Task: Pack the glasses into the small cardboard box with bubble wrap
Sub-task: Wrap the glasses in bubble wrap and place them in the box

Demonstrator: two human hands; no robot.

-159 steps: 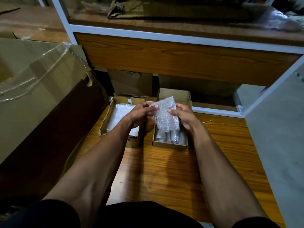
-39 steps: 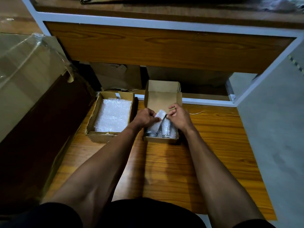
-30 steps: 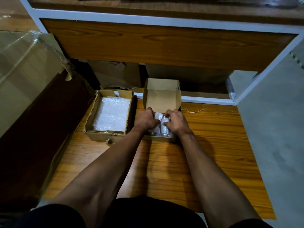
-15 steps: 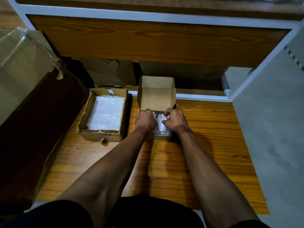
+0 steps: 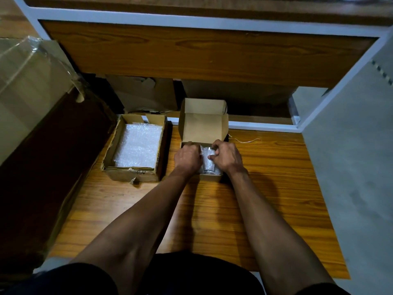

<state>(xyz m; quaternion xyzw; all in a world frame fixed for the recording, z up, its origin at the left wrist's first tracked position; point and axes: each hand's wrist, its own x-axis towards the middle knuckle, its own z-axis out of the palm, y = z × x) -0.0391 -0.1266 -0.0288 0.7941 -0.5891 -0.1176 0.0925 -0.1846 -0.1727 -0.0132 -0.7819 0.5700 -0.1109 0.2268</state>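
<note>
Both hands have dropped from where they held the bubble wrap sheet up above the box five seconds back — now they sit low inside the small cardboard box [image 5: 210,177], and the sheet is pushed down in with them. Left hand [image 5: 187,156] is curled over the left part of the box, fingers bent down into it; what exactly they pinch is hidden under the knuckles, though a strip of the bubble wrap [image 5: 201,150] shows right at its thumb side. Right hand [image 5: 227,156] is likewise curled, its fingers [image 5: 213,156] bent round the wrap beside the rim of a glass [image 5: 208,165]. That glass lies in the middle of the box between the two hands, clear, its base toward the near wall; any other glasses are covered by the hands. The box lid [image 5: 203,127] stands open and upright at the far side.

Just left of it, on the same wooden desk [image 5: 265,188], sits a larger open cardboard box [image 5: 136,175] with a flat stack of bubble wrap sheets [image 5: 138,147] inside. A big carton [image 5: 25,86] with loose plastic film leans at far left. Behind, a white-framed shelf [image 5: 255,125] holds more cardboard in shadow — a thin wire [image 5: 244,141] lies on the desk near the lid.
</note>
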